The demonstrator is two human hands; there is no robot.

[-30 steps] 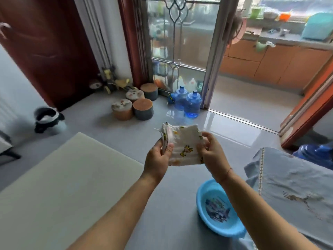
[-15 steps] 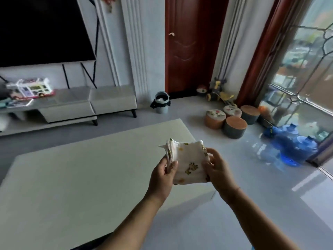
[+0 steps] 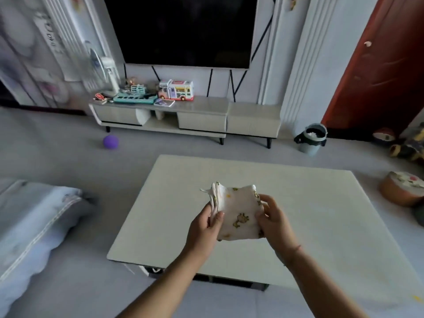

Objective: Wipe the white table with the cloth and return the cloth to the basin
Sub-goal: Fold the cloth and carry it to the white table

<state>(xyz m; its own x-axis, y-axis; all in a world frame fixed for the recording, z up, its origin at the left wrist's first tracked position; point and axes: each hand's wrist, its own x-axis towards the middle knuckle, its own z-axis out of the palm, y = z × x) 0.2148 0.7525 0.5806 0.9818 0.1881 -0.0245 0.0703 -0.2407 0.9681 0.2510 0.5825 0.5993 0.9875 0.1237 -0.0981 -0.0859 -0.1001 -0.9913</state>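
White cloth [image 3: 238, 214], soft, printed with small yellow animals and folded into a thick square, is held in the air above the near half of the white table [image 3: 321, 226]. A second ago it was held the same way over bare floor facing a glass door, with the table off to the left. The fold and the hold are unchanged.

The cloth's left edge is pinched by the left hand [image 3: 204, 228], thumb on the front and fingers curled behind the stacked layers. Its right edge is gripped by the right hand [image 3: 273, 221], with the fingers curled round it.

The tabletop is seen as smooth, matt and rectangular with rounded corners. Beyond it a low pale cabinet [image 3: 202, 111] is set under a black screen [image 3: 183, 31], and a toy bus [image 3: 176, 90] is stood on it. A round purple ball [image 3: 110, 141] and a grey bin [image 3: 312, 138] are seen on the grey floor.
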